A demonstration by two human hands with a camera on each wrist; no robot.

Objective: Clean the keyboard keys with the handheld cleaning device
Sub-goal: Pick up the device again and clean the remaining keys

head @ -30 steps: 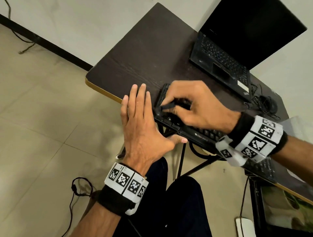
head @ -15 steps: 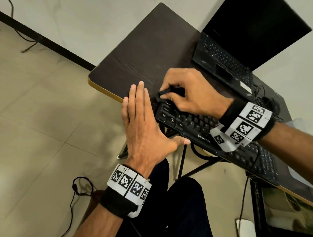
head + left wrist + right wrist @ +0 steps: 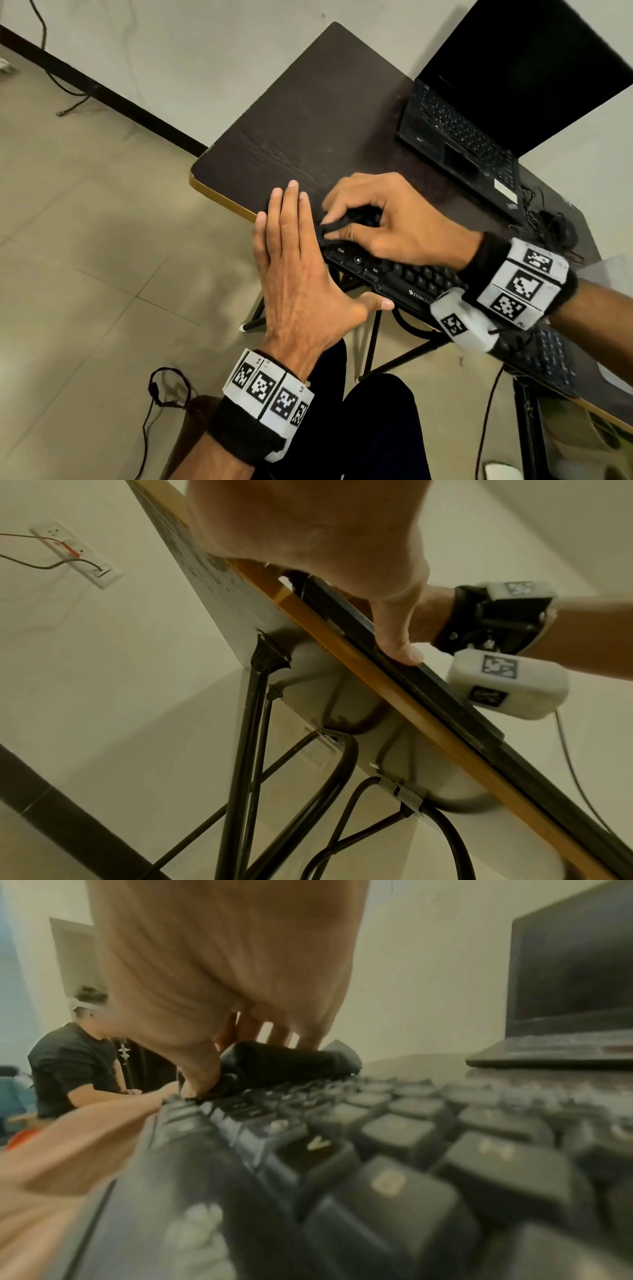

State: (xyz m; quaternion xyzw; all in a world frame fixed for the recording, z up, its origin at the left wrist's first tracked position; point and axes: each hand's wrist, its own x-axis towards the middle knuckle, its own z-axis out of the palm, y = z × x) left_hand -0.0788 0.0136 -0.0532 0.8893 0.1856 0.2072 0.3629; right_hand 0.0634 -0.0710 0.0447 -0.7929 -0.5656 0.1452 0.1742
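A black keyboard (image 3: 404, 277) lies along the near edge of the dark table (image 3: 308, 130). My right hand (image 3: 373, 219) grips a small black cleaning device (image 3: 346, 222) and holds it down on the keys at the keyboard's left end. From the right wrist the device (image 3: 284, 1064) shows as a dark cylinder lying across the far key rows (image 3: 411, 1123). My left hand (image 3: 294, 260) lies flat with straight fingers against the keyboard's left end. Its thumb (image 3: 397, 639) presses the keyboard's front edge (image 3: 445, 696).
An open black laptop (image 3: 479, 130) stands at the table's back right, with a dark mouse and cables (image 3: 555, 226) beside it. Folding metal legs (image 3: 253, 750) hold the table up. Cables (image 3: 161, 394) trail on the tiled floor. Another person (image 3: 75, 1064) sits in the background.
My right hand has slid the device back and forth over the left end keys, away from me and then nearer again. The left hand has stayed flat at the keyboard's end.
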